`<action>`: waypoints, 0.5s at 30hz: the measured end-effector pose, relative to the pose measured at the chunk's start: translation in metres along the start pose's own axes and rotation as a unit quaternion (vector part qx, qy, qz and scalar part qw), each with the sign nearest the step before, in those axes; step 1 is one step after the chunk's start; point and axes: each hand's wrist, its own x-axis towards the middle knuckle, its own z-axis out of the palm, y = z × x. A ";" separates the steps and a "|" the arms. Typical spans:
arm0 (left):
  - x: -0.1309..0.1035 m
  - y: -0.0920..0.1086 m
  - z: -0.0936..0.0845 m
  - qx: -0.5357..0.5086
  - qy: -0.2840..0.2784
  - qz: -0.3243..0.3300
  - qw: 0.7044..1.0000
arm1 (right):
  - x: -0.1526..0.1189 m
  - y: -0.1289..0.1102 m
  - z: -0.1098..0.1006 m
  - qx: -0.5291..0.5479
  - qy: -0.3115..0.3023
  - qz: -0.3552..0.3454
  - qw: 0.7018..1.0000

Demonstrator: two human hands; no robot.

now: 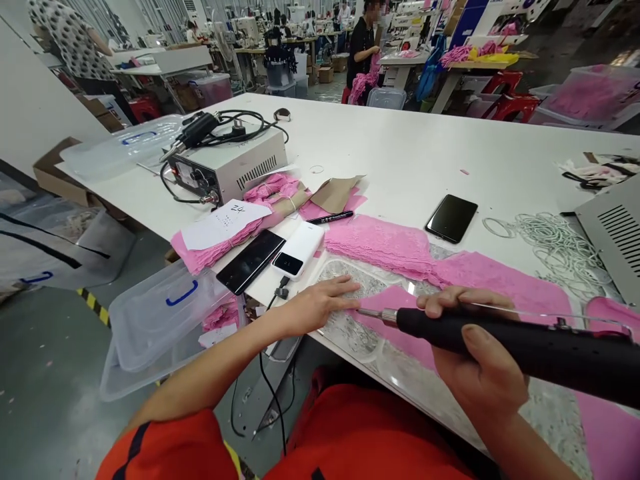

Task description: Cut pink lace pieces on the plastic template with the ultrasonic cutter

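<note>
My right hand point(480, 360) is wrapped round a thick black handheld power tool point(460, 330) with a slim metal tip. The tip points left and meets the edge of a pink fabric piece point(395, 330), close to my left fingertips. My left hand point(320, 303) lies flat with its fingers stretched out, on a clear template point(355, 337) with a grey speckled surface and at the fabric's left edge. Behind the tool lie a layered stack of pink lace pieces point(377, 243) and another pink piece point(505, 283). The tool's rear end runs out of the picture at the right.
Left of the work are a white power bank point(299, 249), a black phone point(251, 261), a pen point(330, 217) and a grey control box point(235, 163). Another phone point(451, 218) and rubber bands point(560, 247) lie right. Plastic tubs point(165, 327) stand below the table's left edge.
</note>
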 end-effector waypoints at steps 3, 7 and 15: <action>0.001 -0.002 0.002 -0.002 0.018 0.010 1.000 | 0.000 0.005 0.001 -0.004 -0.003 0.008 1.000; 0.000 -0.003 0.005 -0.003 0.025 0.008 1.000 | 0.000 0.009 0.003 -0.011 0.010 0.018 1.000; 0.001 -0.002 0.005 -0.011 0.037 0.003 0.999 | 0.001 0.010 0.007 -0.020 0.003 0.022 1.000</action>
